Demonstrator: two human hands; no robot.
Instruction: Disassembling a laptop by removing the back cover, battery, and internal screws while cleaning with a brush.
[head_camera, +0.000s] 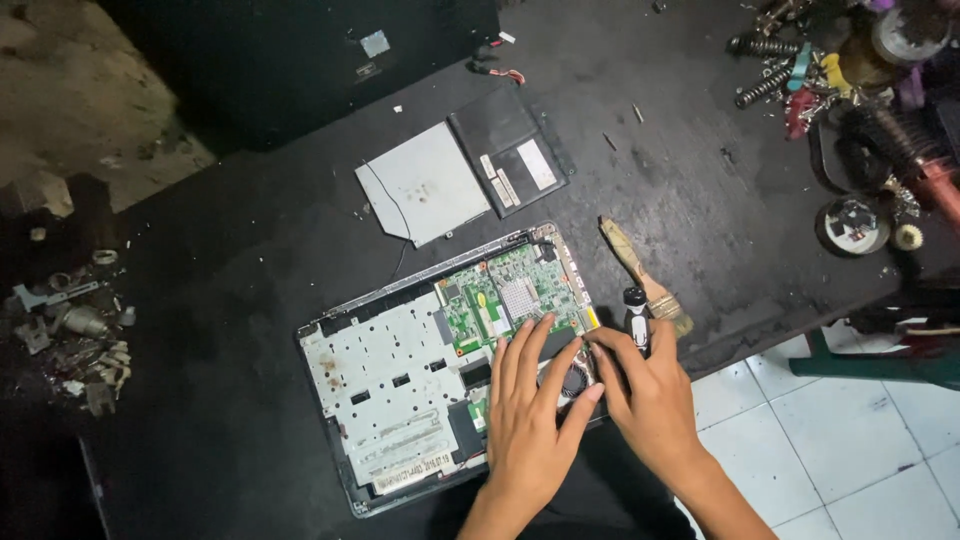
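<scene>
My left hand (527, 415) lies flat, fingers spread on one opened laptop (440, 365); my right hand (648, 385) pinches one screwdriver (637, 318). Green board and grey plate lie exposed on the bench (250, 260). One paintbrush (645, 278) lies beside it.

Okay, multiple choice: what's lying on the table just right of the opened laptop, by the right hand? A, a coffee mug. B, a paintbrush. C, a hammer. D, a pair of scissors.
B: a wooden-handled paintbrush lies on the dark table beside the opened laptop, just beyond the right hand.
</scene>
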